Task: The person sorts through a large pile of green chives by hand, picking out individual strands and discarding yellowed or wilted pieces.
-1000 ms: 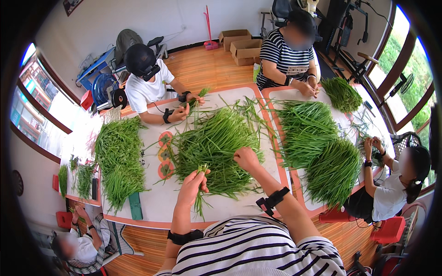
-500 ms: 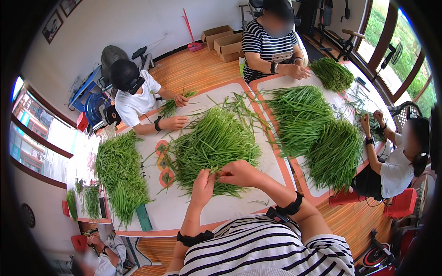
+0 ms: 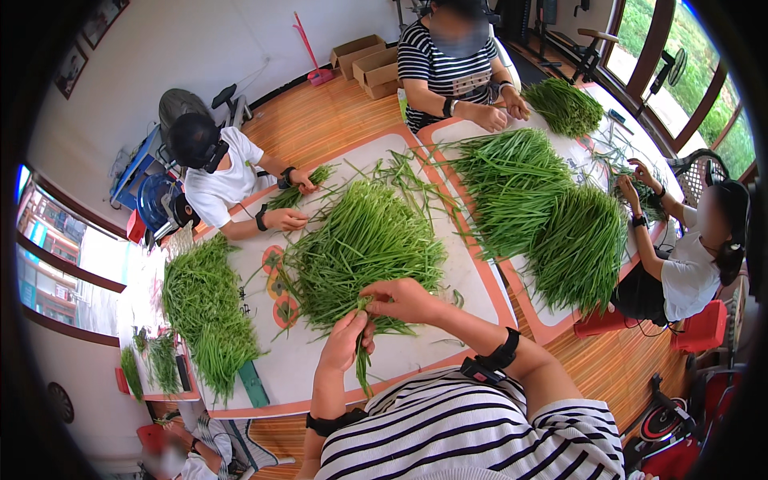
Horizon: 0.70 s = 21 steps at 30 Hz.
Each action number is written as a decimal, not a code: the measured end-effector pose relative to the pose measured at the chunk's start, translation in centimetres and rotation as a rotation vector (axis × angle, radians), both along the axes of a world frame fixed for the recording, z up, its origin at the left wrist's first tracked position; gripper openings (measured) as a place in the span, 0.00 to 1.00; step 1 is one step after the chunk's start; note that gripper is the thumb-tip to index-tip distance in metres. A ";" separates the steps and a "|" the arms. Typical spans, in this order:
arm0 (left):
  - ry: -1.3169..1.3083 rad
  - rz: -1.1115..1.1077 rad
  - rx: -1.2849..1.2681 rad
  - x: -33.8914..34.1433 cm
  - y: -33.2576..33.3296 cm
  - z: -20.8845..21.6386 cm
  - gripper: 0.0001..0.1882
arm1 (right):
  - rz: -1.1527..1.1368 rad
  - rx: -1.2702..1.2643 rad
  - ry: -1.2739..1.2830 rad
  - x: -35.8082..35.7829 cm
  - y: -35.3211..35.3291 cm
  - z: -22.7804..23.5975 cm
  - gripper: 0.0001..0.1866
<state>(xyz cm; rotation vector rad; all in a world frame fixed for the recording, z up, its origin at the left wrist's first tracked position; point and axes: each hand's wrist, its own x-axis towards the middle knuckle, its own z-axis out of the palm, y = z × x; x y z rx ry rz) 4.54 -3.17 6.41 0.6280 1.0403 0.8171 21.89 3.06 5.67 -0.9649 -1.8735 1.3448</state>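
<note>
My left hand (image 3: 345, 341) is closed round a small bunch of garlic chives (image 3: 363, 373), whose leaves hang below the fist towards my striped shirt. Just above it, my right hand (image 3: 402, 302) has its fingers pinched at the upper end of the same bunch. Exactly what those fingertips grip is too small to make out. Beyond both hands, a big loose heap of garlic chives (image 3: 364, 248) lies on the white table with an orange border (image 3: 448, 352).
More chives (image 3: 204, 308) lie at the left beside a green block (image 3: 253, 384). On the right-hand table are large chive piles (image 3: 580, 248). Co-workers sit around: one in a black cap (image 3: 228, 180) across from me, one in stripes (image 3: 456, 72), one at right (image 3: 688, 256).
The bunch now hangs down below my left hand, which has turned and sits slightly lower. My right hand stays close at its top end. The whole view has shifted a little.
</note>
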 end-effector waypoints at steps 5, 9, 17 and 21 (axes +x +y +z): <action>-0.050 0.074 0.011 -0.4 -0.1 -0.7 0.11 | 0.020 0.047 0.021 -1.0 -0.4 -1.6 0.11; 0.014 0.038 0.040 -0.8 0.1 -1.1 0.12 | -0.194 -0.039 0.000 0.4 2.6 -4.6 0.15; 0.206 0.068 0.025 -2.9 -0.6 -2.7 0.14 | -0.682 -0.020 -0.388 5.1 7.4 -12.9 0.16; 0.217 0.053 0.009 -2.4 -0.4 -2.7 0.15 | -0.698 -0.118 -0.442 4.6 8.0 -13.3 0.17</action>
